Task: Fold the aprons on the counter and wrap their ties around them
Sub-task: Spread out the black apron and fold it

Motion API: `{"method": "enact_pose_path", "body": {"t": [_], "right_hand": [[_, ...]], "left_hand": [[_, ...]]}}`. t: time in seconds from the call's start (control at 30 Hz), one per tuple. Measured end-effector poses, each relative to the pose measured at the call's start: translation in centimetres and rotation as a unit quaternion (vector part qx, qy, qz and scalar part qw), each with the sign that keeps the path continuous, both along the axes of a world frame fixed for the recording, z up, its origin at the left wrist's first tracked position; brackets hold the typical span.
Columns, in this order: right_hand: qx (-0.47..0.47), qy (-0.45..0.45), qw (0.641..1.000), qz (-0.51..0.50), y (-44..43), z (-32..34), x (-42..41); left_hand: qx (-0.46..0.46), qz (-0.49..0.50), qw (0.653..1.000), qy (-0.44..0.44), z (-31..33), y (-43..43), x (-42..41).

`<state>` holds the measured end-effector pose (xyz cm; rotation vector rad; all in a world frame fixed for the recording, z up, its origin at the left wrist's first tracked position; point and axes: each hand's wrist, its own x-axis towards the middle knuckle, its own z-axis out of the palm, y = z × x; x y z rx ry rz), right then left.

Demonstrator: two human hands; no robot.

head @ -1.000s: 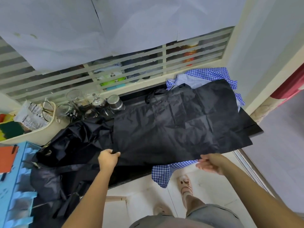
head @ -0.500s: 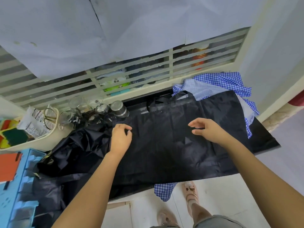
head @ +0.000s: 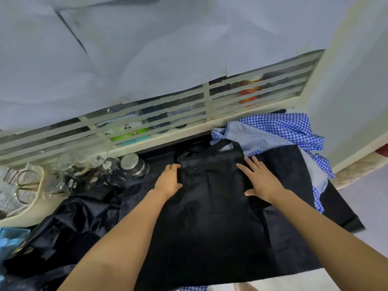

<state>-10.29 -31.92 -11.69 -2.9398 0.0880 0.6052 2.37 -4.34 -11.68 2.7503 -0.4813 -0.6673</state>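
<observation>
A black apron (head: 220, 223) lies spread flat across the counter, its near part doubled over toward the window. Its neck loop (head: 222, 143) shows at the far edge. My left hand (head: 169, 179) is curled on the apron's upper left edge, pinching the cloth. My right hand (head: 260, 179) rests flat on the upper right of the folded part, fingers spread, holding nothing. A blue checked apron (head: 283, 129) lies crumpled under the black one at the far right, and a bit of it hangs off the counter's front edge (head: 193, 288).
A heap of other black cloth (head: 69, 223) sits at the left. Glass jars (head: 100, 166) and a steel tin (head: 133, 164) stand by the window ledge. A cream basket (head: 31, 208) with scissors (head: 25, 185) is far left. The counter's right corner (head: 348, 219) drops to the floor.
Both hands carried the apron's near edge from the counter front up toward the window, doubling the cloth over. My right hand has let go and lies flat on it.
</observation>
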Motion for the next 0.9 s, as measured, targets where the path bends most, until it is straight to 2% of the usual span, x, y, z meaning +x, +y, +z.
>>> {"method": "enact_pose_path", "body": {"t": [0.13, 0.27, 0.37, 0.47, 0.8, 0.9], "right_hand": [[0.021, -0.048, 0.999, 0.011, -1.7, 0.3, 2.8], [0.024, -0.080, 0.996, 0.012, -2.9, 0.4, 4.8], [0.120, -0.106, 0.987, -0.020, -3.9, 0.3, 5.5], [0.198, -0.084, 0.975, -0.045, -4.4, 0.5, 5.7], [0.109, -0.031, 0.993, -0.014, -4.8, 0.8, 8.0], [0.108, -0.098, 0.989, 0.000, -5.3, 0.2, 8.5]], "left_hand": [[0.041, 0.006, 0.999, 0.013, -1.5, -0.2, 2.3], [0.090, -0.024, 0.995, -0.020, -1.5, -0.4, 3.7], [0.053, -0.059, 0.994, -0.073, -1.0, -0.6, 4.5], [0.013, -0.080, 0.995, -0.060, -0.7, -0.4, 4.8], [-0.003, -0.006, 0.999, -0.052, -1.3, -1.4, 4.5], [-0.028, 0.017, 0.999, -0.042, -1.3, -1.8, 4.8]]}}
